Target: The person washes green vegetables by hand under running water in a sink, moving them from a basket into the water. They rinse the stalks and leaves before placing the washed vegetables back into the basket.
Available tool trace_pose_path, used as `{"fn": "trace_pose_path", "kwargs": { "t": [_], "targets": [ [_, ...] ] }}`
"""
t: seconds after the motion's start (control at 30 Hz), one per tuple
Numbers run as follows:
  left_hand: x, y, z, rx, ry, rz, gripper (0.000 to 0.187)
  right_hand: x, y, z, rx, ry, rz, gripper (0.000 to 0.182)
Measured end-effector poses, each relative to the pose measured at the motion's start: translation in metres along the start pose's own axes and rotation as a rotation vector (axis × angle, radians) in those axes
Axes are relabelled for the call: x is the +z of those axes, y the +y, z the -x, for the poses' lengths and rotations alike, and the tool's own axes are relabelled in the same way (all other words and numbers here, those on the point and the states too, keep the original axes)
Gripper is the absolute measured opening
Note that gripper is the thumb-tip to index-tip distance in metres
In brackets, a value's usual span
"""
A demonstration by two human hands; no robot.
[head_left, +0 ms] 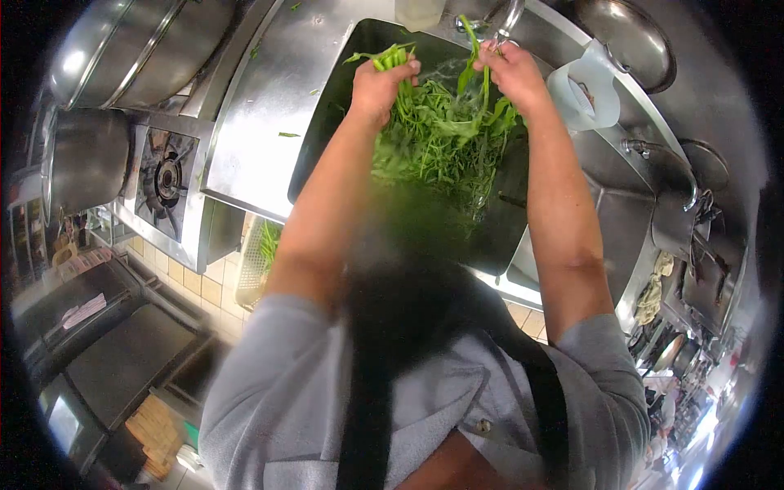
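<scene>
Long-stemmed leafy greens (437, 139) lie in a dark sink basin (327, 122) full of water. At the basin's far left part, my left hand (382, 86) is closed around a bunch of green stems, whose cut ends poke up above the fingers. Near the tap (511, 18), my right hand (513, 72) pinches a few stems, with leaves hanging down into the basin. Water splashes between the two hands. Blur hides the near part of the basin.
Left of the basin is a steel counter (257, 122) with leaf scraps, then a gas burner (169, 180) and large pots (86, 155). A white plastic jug (600, 102) stands on the right. Below the counter, a basket (250, 265) holds greens. Another tap (653, 149) is farther right.
</scene>
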State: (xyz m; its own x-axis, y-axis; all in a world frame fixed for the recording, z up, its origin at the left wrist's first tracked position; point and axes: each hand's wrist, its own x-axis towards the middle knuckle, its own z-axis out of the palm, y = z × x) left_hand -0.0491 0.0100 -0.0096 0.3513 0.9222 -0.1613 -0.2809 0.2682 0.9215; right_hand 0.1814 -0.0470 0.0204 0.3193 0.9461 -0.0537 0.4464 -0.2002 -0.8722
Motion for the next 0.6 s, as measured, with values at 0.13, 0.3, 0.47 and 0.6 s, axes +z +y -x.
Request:
{"fn": "trace_pose_path", "kwargs": {
  "t": [0.13,0.3,0.47,0.6],
  "targets": [
    [0.030,0.031,-0.009,0.005,-0.086,-0.073,0.031,-0.001,-0.026,0.001,0.012,-0.215,-0.011,0.026],
    [0.043,0.047,-0.020,0.030,-0.075,-0.040,0.018,-0.003,-0.029,0.004,0.047,-0.316,-0.031,0.028],
    [0.045,0.041,-0.019,0.052,-0.027,-0.052,0.018,0.005,-0.034,0.019,-0.142,-0.119,0.495,0.030],
    [0.047,0.041,-0.011,0.037,0.037,-0.079,0.020,0.016,-0.008,0.009,-0.303,0.064,0.573,0.033]
  ]
}}
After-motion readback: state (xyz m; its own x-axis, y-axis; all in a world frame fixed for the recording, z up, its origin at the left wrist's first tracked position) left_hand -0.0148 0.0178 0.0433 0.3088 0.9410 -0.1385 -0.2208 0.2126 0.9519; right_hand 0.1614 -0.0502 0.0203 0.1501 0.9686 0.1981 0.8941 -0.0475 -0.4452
